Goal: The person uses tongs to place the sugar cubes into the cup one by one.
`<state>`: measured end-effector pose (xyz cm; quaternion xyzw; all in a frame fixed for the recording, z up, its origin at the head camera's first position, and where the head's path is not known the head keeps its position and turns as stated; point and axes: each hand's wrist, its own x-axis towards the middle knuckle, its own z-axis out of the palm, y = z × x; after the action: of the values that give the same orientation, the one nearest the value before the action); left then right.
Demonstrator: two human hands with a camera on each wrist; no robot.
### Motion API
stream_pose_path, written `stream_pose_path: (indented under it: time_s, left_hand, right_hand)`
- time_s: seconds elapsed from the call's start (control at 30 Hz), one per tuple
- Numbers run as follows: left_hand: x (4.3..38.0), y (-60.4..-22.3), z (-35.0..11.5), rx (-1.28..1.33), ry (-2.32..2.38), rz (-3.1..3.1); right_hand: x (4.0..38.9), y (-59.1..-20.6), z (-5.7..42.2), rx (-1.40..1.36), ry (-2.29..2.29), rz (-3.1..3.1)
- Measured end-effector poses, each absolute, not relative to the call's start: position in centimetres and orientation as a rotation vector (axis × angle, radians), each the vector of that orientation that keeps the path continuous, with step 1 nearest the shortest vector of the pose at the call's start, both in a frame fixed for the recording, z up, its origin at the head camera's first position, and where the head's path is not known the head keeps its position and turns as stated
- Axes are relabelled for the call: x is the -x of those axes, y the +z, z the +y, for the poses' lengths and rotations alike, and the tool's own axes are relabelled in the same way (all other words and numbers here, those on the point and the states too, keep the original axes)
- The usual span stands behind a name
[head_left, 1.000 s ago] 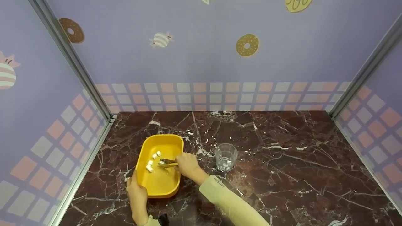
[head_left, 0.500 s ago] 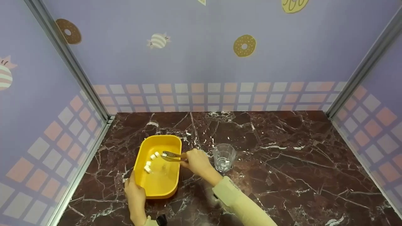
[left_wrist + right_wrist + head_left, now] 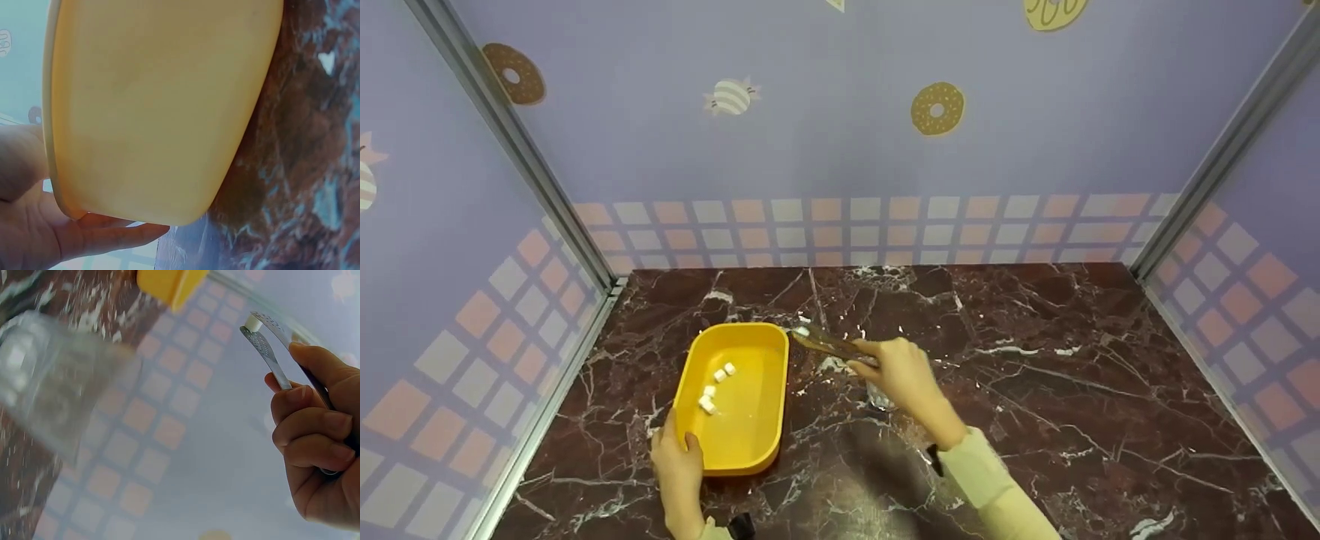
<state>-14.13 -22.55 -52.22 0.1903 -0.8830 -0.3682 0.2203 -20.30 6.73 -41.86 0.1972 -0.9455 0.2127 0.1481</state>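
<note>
My left hand point(image 3: 678, 466) grips the near left side of a yellow plastic tub point(image 3: 744, 439), thumb at the rim and fingers along the outside. Several small white cubes point(image 3: 706, 405) lie inside it, toward the left wall. My right hand point(image 3: 906, 381) holds metal tongs point(image 3: 840, 346) with perforated tips, to the right of the tub. One white cube point(image 3: 252, 324) is pinched between the tips in the right wrist view. A clear glass tumbler point(image 3: 67, 377), blurred there, stands below the right hand, which hides most of it in the head view.
The dark red marble tabletop point(image 3: 1035, 442) has white veins and specks. Purple patterned panels point(image 3: 840, 150) with a checked band close in the back and both sides. Metal rails point(image 3: 540, 187) run up the corners.
My right hand has lifted the tongs, with a white cube in them, out of the tub and moved right toward the glass. The left hand keeps its grip on the tub.
</note>
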Motion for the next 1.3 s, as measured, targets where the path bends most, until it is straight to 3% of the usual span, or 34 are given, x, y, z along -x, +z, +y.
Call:
stream_pose_path:
  time_s: [0.63,1.3]
  left_hand:
    - [14.0,-51.8,-22.6,-0.524,-1.060,-2.441]
    - [14.0,-52.0,-22.8,-0.505,-1.072,-2.405]
  right_hand:
    - [17.2,-42.7,15.6,-0.337,0.560,-2.641]
    - [17.0,-45.8,16.4,-0.293,0.601,-2.730]
